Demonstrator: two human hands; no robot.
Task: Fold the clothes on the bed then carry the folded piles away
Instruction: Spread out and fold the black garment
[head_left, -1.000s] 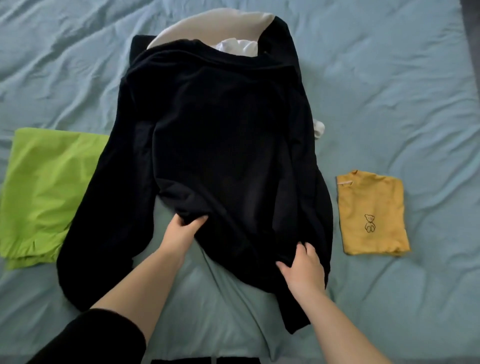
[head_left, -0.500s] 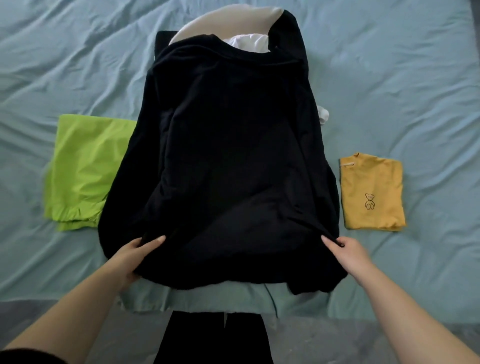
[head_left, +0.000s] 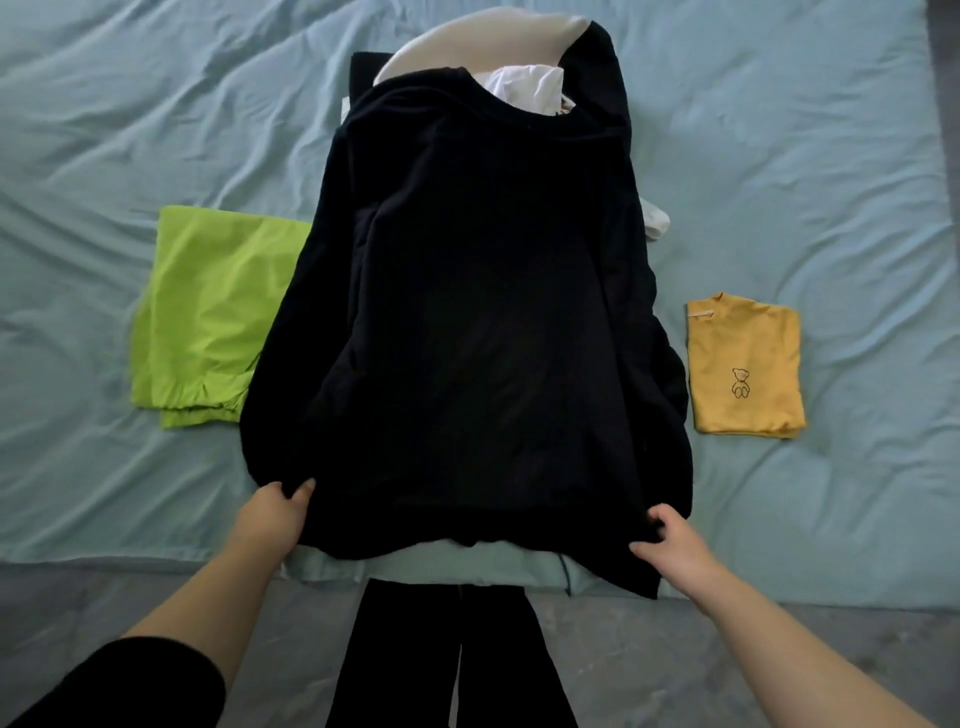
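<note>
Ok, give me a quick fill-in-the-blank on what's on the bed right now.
1. The left hand and right hand both grip the near edge of the ____ sweater.
2. The folded shirt to the sweater's right is ____.
3. That shirt's small drawing shows a ____.
4. The folded cloth to the sweater's left is ____.

Missing words: black; yellow; bear; green

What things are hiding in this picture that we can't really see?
Head view:
- Pile under the black sweater: only white cloth and a beige piece poke out; the sweater covers the rest.
- The green cloth: its right edge is hidden by the sweater.
- The right hand: fingertips tucked under the sweater's hem.
- The yellow shirt: its label is too small to read.
</note>
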